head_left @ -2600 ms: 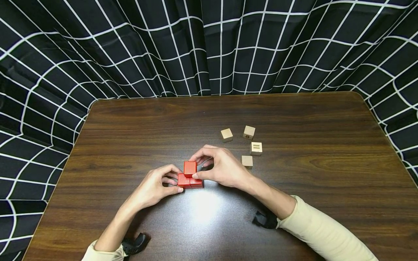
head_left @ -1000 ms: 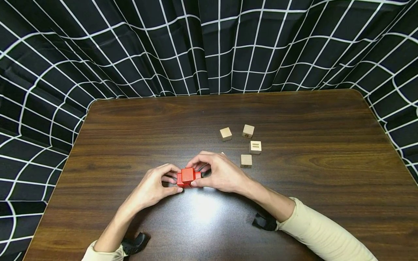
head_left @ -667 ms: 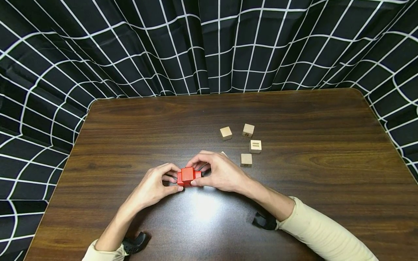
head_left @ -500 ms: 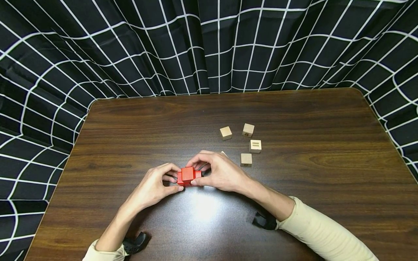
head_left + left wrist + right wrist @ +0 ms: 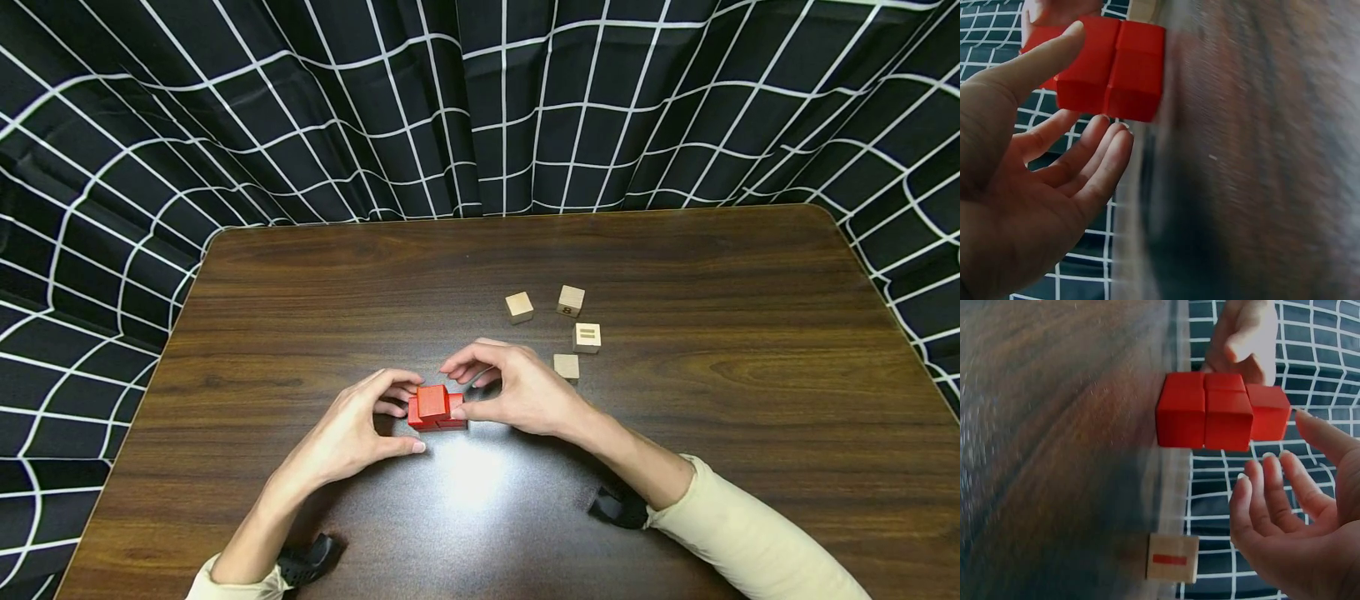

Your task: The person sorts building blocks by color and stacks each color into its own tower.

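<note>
Here's the stack of red, cube-shaped blocks (image 5: 438, 409), upright on the dark brown wood-grain table (image 5: 712, 375), its long axis running nine to three o'clock; the left hand (image 5: 348, 429) sits just beside it at nine, fingers spread, gripping nothing; the right hand (image 5: 528, 392) hovers at three, fingers parted too, its thumb closest, contact hard to tell; pale wooden cubes (image 5: 519, 307) lie toward two; no container shows.
</note>
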`<state>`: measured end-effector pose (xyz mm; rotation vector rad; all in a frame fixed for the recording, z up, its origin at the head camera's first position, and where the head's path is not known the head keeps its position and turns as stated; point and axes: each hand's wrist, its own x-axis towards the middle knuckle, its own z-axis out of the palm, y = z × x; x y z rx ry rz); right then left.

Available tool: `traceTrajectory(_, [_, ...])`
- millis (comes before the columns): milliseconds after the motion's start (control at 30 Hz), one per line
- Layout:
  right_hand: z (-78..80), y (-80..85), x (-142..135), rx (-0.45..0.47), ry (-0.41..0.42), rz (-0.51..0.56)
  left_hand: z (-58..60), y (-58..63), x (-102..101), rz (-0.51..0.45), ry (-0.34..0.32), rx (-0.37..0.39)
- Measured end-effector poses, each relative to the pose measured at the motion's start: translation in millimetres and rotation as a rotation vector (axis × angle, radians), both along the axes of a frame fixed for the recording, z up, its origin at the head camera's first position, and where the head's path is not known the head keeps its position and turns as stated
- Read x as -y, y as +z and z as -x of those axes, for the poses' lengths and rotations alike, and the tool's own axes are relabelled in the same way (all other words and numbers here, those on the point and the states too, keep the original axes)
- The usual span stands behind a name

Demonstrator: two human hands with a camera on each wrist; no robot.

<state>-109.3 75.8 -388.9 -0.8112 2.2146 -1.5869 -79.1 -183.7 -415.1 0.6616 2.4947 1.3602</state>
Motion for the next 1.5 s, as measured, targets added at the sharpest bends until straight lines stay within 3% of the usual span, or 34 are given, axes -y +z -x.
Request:
traceTrajectory(467, [10.4, 9.3, -28.9, -0.051, -0.077, -0.063, 1.0, 33.5, -8.0, 0.049, -0.031, -0.092])
traceTrajectory(667, [13.2, 14.4, -41.9, -0.049, -0.116, -0.052, 2.7, 49.4, -16.0, 0.073, -0.033, -0.180])
traceTrajectory(867, [15.4, 14.9, -51.5, -0.062, -0.134, -0.042, 7.7, 57.4, -27.1, 0.074, -0.050, -0.249])
traceTrajectory(1233, [19.4, 16.7, -74.7, -0.060, -0.225, -0.072, 13.0, 74.9, -50.6, -0.022, -0.104, -0.275])
traceTrajectory(1500, [18.2, 14.3, -91.0, -0.100, -0.260, -0.092, 10.1, 81.1, -72.8, -0.123, -0.144, -0.278])
